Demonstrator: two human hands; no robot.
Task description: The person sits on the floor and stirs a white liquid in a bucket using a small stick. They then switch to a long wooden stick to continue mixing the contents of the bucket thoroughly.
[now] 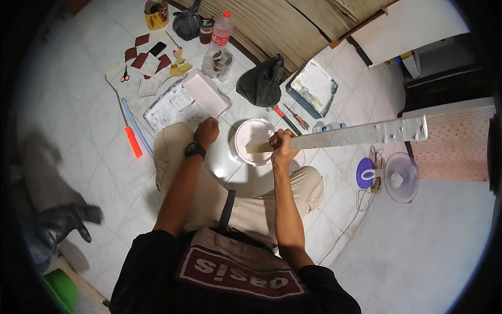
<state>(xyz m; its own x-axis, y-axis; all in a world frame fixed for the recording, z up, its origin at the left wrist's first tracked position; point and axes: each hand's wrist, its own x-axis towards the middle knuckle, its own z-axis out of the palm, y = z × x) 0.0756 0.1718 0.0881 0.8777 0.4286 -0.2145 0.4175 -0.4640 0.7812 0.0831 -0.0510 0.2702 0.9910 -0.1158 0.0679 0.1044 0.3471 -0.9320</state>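
Note:
My right hand (283, 149) is wrapped round a long, flat wooden board (361, 133), coated whitish over most of its length. Its bare yellowish end reaches over a round white bucket (238, 137) of pale pinkish paint; whether the tip touches the paint I cannot tell. The other end extends far to the right. My left hand (207, 132), with a black watch on the wrist, is curled closed at my left knee, and nothing shows in it. Just beyond it lies a paint tray (225, 107) with pale pink paint in its deep end.
Beyond the bucket are a black plastic bag (260, 83), a second paint tray (329, 99), screwdrivers (297, 116) and a plastic bottle (222, 32). Sandpaper pieces (142, 40), scissors (125, 74) and a brush (180, 68) lie far left. A fan (401, 178) stands right.

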